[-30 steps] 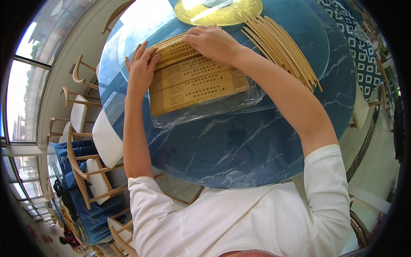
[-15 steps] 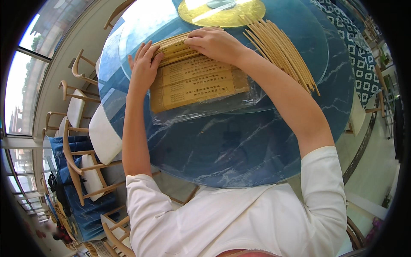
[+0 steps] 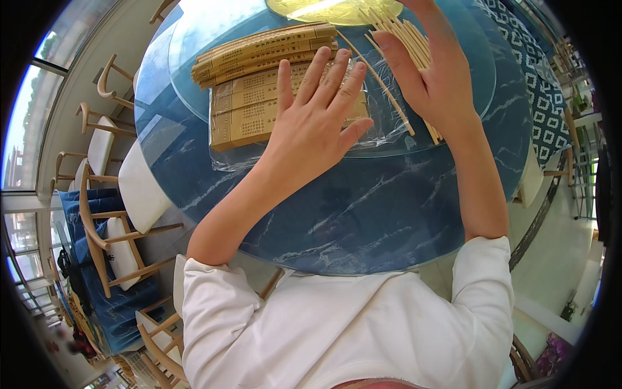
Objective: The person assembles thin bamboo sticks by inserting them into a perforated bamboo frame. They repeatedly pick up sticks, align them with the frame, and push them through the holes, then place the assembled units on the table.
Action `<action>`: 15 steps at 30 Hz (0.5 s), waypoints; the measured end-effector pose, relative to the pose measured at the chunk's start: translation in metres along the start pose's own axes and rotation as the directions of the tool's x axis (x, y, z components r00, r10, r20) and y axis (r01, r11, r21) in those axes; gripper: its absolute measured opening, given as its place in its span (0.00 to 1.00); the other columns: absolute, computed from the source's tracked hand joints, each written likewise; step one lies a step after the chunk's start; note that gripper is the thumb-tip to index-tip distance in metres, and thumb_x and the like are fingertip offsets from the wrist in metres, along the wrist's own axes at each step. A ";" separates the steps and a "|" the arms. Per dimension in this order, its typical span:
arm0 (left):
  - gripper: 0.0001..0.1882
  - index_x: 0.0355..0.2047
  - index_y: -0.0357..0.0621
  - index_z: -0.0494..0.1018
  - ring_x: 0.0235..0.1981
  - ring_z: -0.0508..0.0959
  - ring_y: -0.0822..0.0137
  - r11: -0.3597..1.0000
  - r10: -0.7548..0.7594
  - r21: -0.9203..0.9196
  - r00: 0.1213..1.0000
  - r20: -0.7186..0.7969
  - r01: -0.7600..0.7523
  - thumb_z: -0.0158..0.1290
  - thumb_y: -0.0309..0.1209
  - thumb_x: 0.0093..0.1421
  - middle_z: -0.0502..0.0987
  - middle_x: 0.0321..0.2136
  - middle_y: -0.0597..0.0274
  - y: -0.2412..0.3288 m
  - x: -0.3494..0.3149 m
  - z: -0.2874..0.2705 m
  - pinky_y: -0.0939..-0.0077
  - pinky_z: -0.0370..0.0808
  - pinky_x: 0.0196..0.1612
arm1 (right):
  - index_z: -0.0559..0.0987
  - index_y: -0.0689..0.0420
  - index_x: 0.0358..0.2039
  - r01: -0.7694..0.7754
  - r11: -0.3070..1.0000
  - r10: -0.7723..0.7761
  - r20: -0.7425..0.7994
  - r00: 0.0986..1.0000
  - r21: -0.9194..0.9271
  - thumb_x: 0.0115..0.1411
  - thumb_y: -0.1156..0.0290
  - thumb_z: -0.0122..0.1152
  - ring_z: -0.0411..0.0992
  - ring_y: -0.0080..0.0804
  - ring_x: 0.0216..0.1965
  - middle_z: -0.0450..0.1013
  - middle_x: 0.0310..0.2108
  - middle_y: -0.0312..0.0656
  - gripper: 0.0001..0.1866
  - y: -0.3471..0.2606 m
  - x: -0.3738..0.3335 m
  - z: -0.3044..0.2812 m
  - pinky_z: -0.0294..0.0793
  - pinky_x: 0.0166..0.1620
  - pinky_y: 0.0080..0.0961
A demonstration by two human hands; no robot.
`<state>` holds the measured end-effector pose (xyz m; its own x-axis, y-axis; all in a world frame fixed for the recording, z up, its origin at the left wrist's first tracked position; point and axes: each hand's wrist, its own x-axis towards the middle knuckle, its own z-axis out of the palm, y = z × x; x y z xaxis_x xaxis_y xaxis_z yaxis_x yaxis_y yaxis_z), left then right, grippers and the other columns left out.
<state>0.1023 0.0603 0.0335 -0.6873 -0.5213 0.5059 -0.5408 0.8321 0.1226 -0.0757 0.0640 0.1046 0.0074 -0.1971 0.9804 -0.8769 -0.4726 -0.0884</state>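
A flat stack of tan printed paper sleeves [image 3: 241, 124] lies on clear plastic film [image 3: 227, 162]. Across its far side rests a row of fuller, rounded paper sleeves [image 3: 259, 53]. My left hand [image 3: 317, 107] is spread palm down over the flat stack, covering its right part; I cannot tell whether it presses on it. To the right, my right hand [image 3: 434, 81] is over a bundle of wooden chopsticks [image 3: 405, 35], thumb and fingers apart, fingertips partly cut off by the top edge. Between the hands, a single chopstick [image 3: 382, 87] lies slanted, apart from the bundle.
All this is on a round blue marbled table [image 3: 311, 227] with a glass turntable [image 3: 188, 84]. A yellow disc [image 3: 324, 10] sits at the turntable's middle. Wooden chairs with white seats [image 3: 139, 194] stand at the left, and a patterned cloth [image 3: 544, 97] hangs at the right.
Both hands have let go of the rounded sleeves. My left hand moved right onto the flat stack, and my right hand moved right to the chopsticks. One chopstick now lies apart from the bundle.
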 end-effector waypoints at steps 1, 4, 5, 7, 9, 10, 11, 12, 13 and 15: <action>0.41 0.76 0.48 0.61 0.80 0.54 0.52 0.999 0.024 -0.030 0.999 0.034 -0.023 0.54 0.57 0.72 0.61 0.76 0.53 0.009 0.001 0.004 0.38 0.36 0.79 | 0.80 0.57 0.56 0.041 0.999 -0.045 0.192 0.980 0.024 0.71 0.66 0.65 0.80 0.48 0.53 0.82 0.50 0.47 0.16 0.022 -0.013 -0.031 0.77 0.61 0.41; 0.42 0.75 0.46 0.63 0.79 0.56 0.52 0.999 0.015 -0.035 0.997 0.069 -0.013 0.54 0.59 0.71 0.64 0.74 0.53 0.013 0.002 0.026 0.38 0.37 0.80 | 0.82 0.54 0.54 -0.007 0.999 -0.021 0.523 0.852 0.052 0.69 0.70 0.66 0.80 0.45 0.53 0.82 0.49 0.44 0.14 0.046 -0.049 -0.057 0.78 0.61 0.43; 0.41 0.74 0.45 0.65 0.78 0.57 0.52 1.000 0.005 0.004 0.998 0.070 -0.006 0.55 0.59 0.70 0.66 0.74 0.52 0.010 0.002 0.032 0.39 0.39 0.79 | 0.83 0.55 0.51 -0.052 0.998 0.017 0.588 0.809 0.042 0.68 0.71 0.66 0.80 0.45 0.52 0.83 0.47 0.44 0.12 0.047 -0.059 -0.059 0.79 0.59 0.42; 0.40 0.71 0.45 0.68 0.78 0.58 0.51 0.997 -0.011 0.082 0.997 0.071 0.005 0.56 0.59 0.70 0.69 0.72 0.52 0.003 -0.001 0.039 0.40 0.41 0.79 | 0.84 0.57 0.47 -0.094 0.995 0.064 0.667 0.742 0.010 0.66 0.72 0.67 0.80 0.44 0.49 0.83 0.43 0.43 0.10 0.047 -0.071 -0.053 0.79 0.56 0.41; 0.37 0.69 0.45 0.71 0.77 0.61 0.50 0.995 -0.035 0.091 0.997 0.065 0.029 0.57 0.57 0.69 0.72 0.70 0.52 -0.001 -0.004 0.042 0.41 0.45 0.79 | 0.84 0.61 0.45 -0.092 0.996 0.056 0.769 0.637 0.003 0.65 0.73 0.67 0.78 0.45 0.49 0.80 0.42 0.44 0.09 0.057 -0.084 -0.050 0.77 0.54 0.40; 0.36 0.68 0.44 0.73 0.76 0.62 0.50 0.995 -0.046 0.096 0.997 0.063 0.040 0.57 0.56 0.69 0.73 0.68 0.52 -0.002 -0.004 0.043 0.42 0.47 0.79 | 0.84 0.61 0.44 -0.101 0.994 0.040 0.782 0.622 0.030 0.65 0.72 0.67 0.77 0.45 0.49 0.80 0.42 0.44 0.10 0.060 -0.088 -0.050 0.77 0.55 0.40; 0.34 0.67 0.45 0.74 0.74 0.65 0.49 0.995 -0.041 0.097 0.998 0.047 0.037 0.59 0.54 0.69 0.75 0.67 0.51 -0.001 -0.006 0.044 0.43 0.51 0.77 | 0.84 0.61 0.44 -0.110 0.992 0.020 0.794 0.608 0.060 0.64 0.72 0.67 0.77 0.45 0.50 0.80 0.42 0.44 0.10 0.060 -0.090 -0.047 0.76 0.56 0.40; 0.34 0.66 0.45 0.74 0.74 0.65 0.49 0.996 -0.044 0.079 0.998 0.048 0.040 0.59 0.53 0.69 0.74 0.68 0.51 -0.001 -0.006 0.045 0.43 0.51 0.77 | 0.84 0.62 0.43 -0.120 0.989 0.000 0.804 0.594 0.089 0.64 0.72 0.68 0.76 0.45 0.50 0.79 0.42 0.44 0.10 0.060 -0.092 -0.044 0.76 0.56 0.40; 0.33 0.66 0.45 0.74 0.74 0.66 0.49 0.997 -0.046 0.061 0.998 0.049 0.043 0.59 0.53 0.69 0.74 0.68 0.51 0.000 -0.007 0.045 0.42 0.51 0.77 | 0.85 0.61 0.43 -0.122 0.986 -0.014 0.789 0.614 0.112 0.63 0.70 0.68 0.75 0.45 0.50 0.79 0.42 0.43 0.10 0.061 -0.095 -0.041 0.75 0.57 0.39; 0.33 0.66 0.45 0.74 0.73 0.66 0.49 0.997 -0.053 0.055 0.997 0.055 0.050 0.60 0.52 0.69 0.74 0.68 0.51 0.000 -0.009 0.045 0.42 0.52 0.77 | 0.86 0.57 0.40 -0.068 0.991 -0.051 0.780 0.623 0.119 0.65 0.68 0.66 0.77 0.42 0.49 0.80 0.40 0.41 0.08 0.061 -0.096 -0.034 0.73 0.60 0.39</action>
<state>0.0866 0.0567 -0.0098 -0.6831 -0.5743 0.4513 -0.6003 0.7934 0.1010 -0.1458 0.0832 0.0111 0.4242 -0.7693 0.4778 -0.8119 -0.5568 -0.1756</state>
